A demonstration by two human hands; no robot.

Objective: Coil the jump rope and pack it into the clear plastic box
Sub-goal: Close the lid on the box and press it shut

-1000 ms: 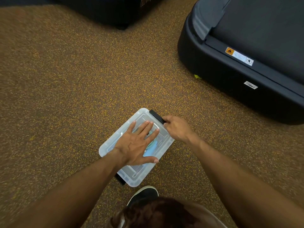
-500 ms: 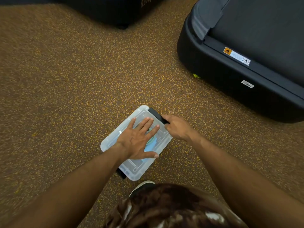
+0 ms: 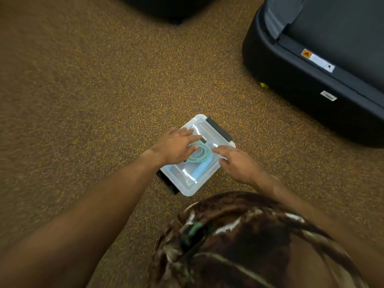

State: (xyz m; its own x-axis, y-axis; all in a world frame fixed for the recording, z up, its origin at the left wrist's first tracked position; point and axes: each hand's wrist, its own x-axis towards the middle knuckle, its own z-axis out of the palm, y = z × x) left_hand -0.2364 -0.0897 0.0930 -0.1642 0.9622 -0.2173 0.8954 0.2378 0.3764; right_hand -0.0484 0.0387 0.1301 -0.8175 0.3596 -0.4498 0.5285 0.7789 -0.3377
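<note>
The clear plastic box (image 3: 188, 185) sits on the speckled floor with its lid on and a black latch (image 3: 218, 129) at its far end. Through the lid I see the coiled teal jump rope (image 3: 201, 153) with a blue handle (image 3: 200, 171). My left hand (image 3: 175, 147) lies over the lid's left side, fingers spread, holding nothing. My right hand (image 3: 239, 165) hovers at the lid's right edge with fingers apart, its index finger pointing over the lid. A second black latch (image 3: 167, 182) shows at the near end.
A large black treadmill base (image 3: 307, 80) fills the upper right, with a warning sticker (image 3: 318, 60). Another dark machine (image 3: 170, 7) sits at the top. My camouflage-clad knee (image 3: 245, 242) rises at the bottom. Brown speckled floor (image 3: 83, 100) spreads left.
My right hand has left the far black latch and come back to the lid's right edge. My left hand has slid to the lid's left side, uncovering the rope.
</note>
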